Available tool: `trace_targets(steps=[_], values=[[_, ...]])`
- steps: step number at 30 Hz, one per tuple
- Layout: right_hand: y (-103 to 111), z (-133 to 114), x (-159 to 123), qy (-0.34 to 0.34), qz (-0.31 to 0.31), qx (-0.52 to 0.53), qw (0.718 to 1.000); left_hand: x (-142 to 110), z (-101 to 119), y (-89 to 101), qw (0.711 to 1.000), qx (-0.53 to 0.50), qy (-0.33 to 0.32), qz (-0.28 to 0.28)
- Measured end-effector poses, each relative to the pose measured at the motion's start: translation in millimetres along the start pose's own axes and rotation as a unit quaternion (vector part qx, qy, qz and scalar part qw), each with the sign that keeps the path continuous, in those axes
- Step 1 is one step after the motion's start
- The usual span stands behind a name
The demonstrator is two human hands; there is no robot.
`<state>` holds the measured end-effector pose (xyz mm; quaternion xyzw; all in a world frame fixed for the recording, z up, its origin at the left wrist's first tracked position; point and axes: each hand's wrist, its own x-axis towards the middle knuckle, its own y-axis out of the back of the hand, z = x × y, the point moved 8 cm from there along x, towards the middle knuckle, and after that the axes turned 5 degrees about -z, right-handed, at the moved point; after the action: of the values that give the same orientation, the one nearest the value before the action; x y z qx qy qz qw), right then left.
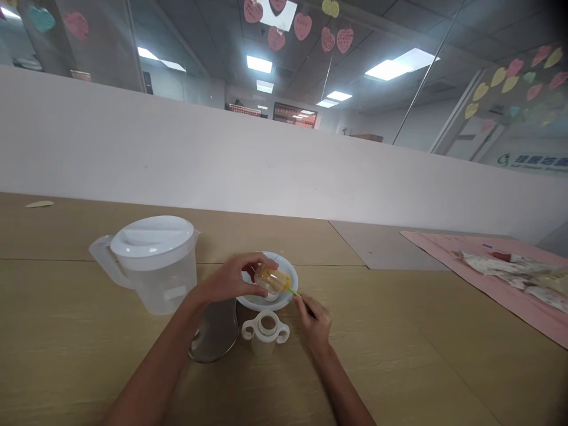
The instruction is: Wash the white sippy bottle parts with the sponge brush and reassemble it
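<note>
Clear bottle (270, 277) is held at lower ctr of frame, over the white bowl (267, 307), by L hand (233, 277), w/ thumb & fingers wrapped round its side. Long axis is tipped, running L to R & slightly down, so one end is turned twd R hand (317, 324). At that end the green stick (293, 291) is pinched btwn R fingertips, approx. in line w/ the axis; its depth inside can't be told. Bottle body is nearer L hand. White two-handled piece (265, 332) is seen just below bowl; lidded pitcher (162, 266) is at lower left.
</note>
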<state>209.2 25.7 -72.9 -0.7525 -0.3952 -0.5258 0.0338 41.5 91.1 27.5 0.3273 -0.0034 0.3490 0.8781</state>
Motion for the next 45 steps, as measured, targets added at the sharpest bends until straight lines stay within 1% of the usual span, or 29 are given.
trace_targets(steps=[4,7,9,12,15,18,20,22,24,26,29,31,32,34,36,39,42,45], values=[[-5,-18,-4,0.08,-0.023,0.004,0.997,-3,-3,9.8,1.0,0.012,0.009,0.02],[-1,-25,-10,0.13,0.0,-0.007,0.991,-2,-9,10.7,0.999,0.024,0.018,0.022],[4,-24,-12,0.129,0.031,-0.019,0.991,1,-14,7.7,0.999,0.014,0.026,0.018],[8,-16,-11,0.094,0.059,-0.031,0.993,5,-23,1.2,0.999,-0.003,0.039,0.002],[7,-10,-8,0.079,0.053,-0.059,0.994,5,-28,-4.2,0.998,0.002,0.051,-0.028],[3,-13,-7,0.111,0.03,-0.105,0.988,1,-21,-7.6,0.998,0.004,0.037,-0.051],[3,-19,-9,0.138,0.028,-0.112,0.984,1,-13,-6.5,0.999,-0.007,0.017,-0.038],[4,-25,-11,0.152,0.038,-0.092,0.983,1,-10,-2.9,1.0,-0.019,0.009,-0.005],[6,-28,-13,0.143,0.051,-0.065,0.986,2,-15,0.6,0.999,-0.022,0.015,0.027],[9,-26,-12,0.111,0.066,-0.044,0.991,2,-23,1.1,0.999,-0.019,0.031,0.033],[9,-15,-9,0.028,0.065,-0.019,0.997,1,-29,-2.3,0.998,-0.025,0.049,0.004],[5,-8,-8,-0.019,0.048,0.003,0.999,-1,-23,-4.1,0.999,-0.027,0.041,-0.012],[3,-6,-8,-0.03,0.039,0.013,0.999,-2,-17,-4.1,0.999,-0.025,0.031,-0.012],[1,-8,-9,-0.024,0.031,0.023,0.999,-3,-6,-3.1,1.0,-0.017,0.012,-0.002],[1,-16,-12,0.009,0.035,0.016,0.999,-4,2,-1.0,1.0,-0.008,-0.001,0.015],[2,-28,-15,0.05,0.049,0.006,0.998,-6,2,2.9,1.0,0.012,-0.002,0.028],[-1,-26,-16,0.028,0.044,0.022,0.998,-8,-6,10.6,0.999,0.04,0.017,0.028],[-5,-14,-14,-0.006,0.031,0.001,1.0,-15,-14,26.8,0.991,0.091,0.081,0.05]])
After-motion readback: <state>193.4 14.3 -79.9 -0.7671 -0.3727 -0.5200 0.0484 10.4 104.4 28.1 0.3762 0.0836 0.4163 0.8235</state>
